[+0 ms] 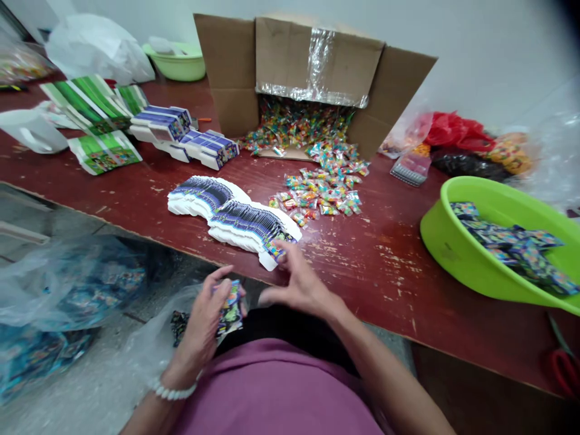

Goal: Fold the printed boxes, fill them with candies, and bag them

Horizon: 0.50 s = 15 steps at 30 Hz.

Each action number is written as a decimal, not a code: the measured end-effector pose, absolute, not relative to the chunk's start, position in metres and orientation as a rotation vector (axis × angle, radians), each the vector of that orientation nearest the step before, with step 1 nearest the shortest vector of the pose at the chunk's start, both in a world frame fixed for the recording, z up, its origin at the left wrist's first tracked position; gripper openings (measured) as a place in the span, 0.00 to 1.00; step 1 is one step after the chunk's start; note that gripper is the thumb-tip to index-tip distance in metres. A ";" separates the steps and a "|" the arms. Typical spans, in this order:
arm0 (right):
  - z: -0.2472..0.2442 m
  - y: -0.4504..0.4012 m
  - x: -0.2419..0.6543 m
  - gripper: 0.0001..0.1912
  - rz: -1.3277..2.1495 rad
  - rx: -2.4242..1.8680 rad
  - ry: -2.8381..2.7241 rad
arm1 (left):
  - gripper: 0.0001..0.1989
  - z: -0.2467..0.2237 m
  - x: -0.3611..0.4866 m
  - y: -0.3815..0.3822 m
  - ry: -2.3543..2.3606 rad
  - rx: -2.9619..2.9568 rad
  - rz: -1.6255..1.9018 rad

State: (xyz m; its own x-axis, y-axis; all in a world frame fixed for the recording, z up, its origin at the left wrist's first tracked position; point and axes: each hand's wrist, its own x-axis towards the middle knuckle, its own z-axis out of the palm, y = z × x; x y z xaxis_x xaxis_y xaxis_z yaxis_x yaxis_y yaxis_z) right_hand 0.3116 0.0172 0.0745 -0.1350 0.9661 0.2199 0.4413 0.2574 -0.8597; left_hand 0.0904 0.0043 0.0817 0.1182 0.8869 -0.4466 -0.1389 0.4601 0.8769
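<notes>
In front of my body my left hand (209, 314), with a beaded bracelet at its wrist, is closed around a small printed packet (232, 309) in dark colours with green. My right hand (301, 284) reaches to the table's front edge, its thumb and fingers apart. Its fingertips are at the near end of a fanned row of flat printed cartons (247, 220), blue-black and white; whether they touch the last one I cannot tell. Behind this row lie many small wrapped candies (324, 187), spilling from an open cardboard box (317, 60).
A green basin (446, 241) with dark printed packets (521, 248) stands at the right. Red-handled scissors (564, 368) lie near the front edge. Banded carton stacks (208, 148), a white mug (34, 130) and a pale basin (181, 65) occupy the left. Plastic bags (72, 290) rest below the table.
</notes>
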 end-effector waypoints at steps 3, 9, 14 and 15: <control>0.066 0.055 0.350 0.18 0.551 -1.620 -1.425 | 0.34 0.050 0.040 0.006 1.648 1.168 0.838; 0.046 0.079 0.360 0.16 0.404 -1.724 -1.588 | 0.27 0.054 0.054 0.022 1.657 2.091 0.896; 0.038 0.065 0.343 0.30 0.248 -1.901 -1.706 | 0.25 0.080 0.141 0.060 1.304 2.497 0.734; 0.037 0.064 0.342 0.30 0.244 -1.910 -1.709 | 0.25 0.080 0.151 0.067 1.278 2.534 0.701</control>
